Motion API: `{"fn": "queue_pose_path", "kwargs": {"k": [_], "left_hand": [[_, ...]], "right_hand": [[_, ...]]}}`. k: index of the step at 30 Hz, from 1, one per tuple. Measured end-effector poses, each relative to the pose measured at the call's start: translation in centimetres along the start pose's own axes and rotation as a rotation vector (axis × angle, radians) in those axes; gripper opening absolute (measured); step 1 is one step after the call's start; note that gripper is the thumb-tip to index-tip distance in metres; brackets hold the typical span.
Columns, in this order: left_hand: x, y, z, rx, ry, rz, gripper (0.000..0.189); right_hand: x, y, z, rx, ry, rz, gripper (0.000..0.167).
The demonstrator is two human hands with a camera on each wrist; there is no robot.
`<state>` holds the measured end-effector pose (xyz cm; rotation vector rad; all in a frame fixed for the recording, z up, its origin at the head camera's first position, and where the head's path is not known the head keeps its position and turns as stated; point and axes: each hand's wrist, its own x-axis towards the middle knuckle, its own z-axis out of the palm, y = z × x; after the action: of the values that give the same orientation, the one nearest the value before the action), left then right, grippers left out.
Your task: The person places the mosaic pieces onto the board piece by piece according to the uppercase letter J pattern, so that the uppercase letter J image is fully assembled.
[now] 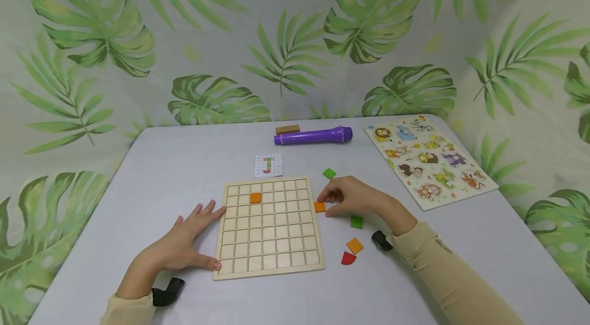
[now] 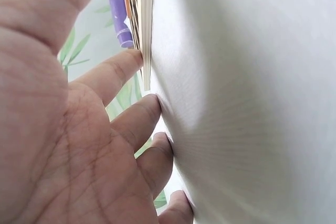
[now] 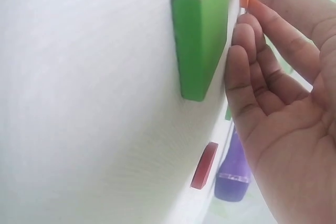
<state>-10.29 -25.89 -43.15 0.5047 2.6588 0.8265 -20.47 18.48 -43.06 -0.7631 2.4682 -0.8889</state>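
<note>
Orange tile (image 1: pixel 320 207) is pinched between the thumb and index finger of the right hand (image 1: pixel 352 196), just beside the right edge of the wooden grid board (image 1: pixel 269 233). A green tile (image 1: pixel 329 173) lies beyond that hand, a green piece (image 1: pixel 357 221) just on its near side, and a loose orange square (image 1: pixel 355 245) and red quarter-circle (image 1: pixel 348 258) nearer the person. Fingers spread, the left hand (image 1: pixel 184 240) touches the board's left edge with index finger and thumb; right of it, an orange piece (image 1: pixel 255 197) occupies a grid cell. Well beyond both hands, a purple tube (image 1: pixel 313 136) lies on the counter (image 1: pixel 198 156).
</note>
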Motion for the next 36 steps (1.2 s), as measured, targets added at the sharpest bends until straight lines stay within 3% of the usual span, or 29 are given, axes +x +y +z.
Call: {"fn": "queue_pose_path", "kwargs": {"k": [17, 26, 36], "left_hand": [[0.1, -0.1, -0.2, -0.001, -0.002, 0.007, 0.125], [0.0, 0.0, -0.1, -0.007, -0.010, 0.005, 0.126], [0.0, -0.1, 0.0, 0.011, -0.001, 0.006, 0.125]], "right_hand": [[0.3, -0.8, -0.1, -0.064, 0.017, -0.017, 0.018], [0.3, -0.5, -0.8, -0.070, 0.047, 0.032, 0.019], [2.0, -2.4, -0.8, -0.100, 0.114, -0.069, 0.019]]}}
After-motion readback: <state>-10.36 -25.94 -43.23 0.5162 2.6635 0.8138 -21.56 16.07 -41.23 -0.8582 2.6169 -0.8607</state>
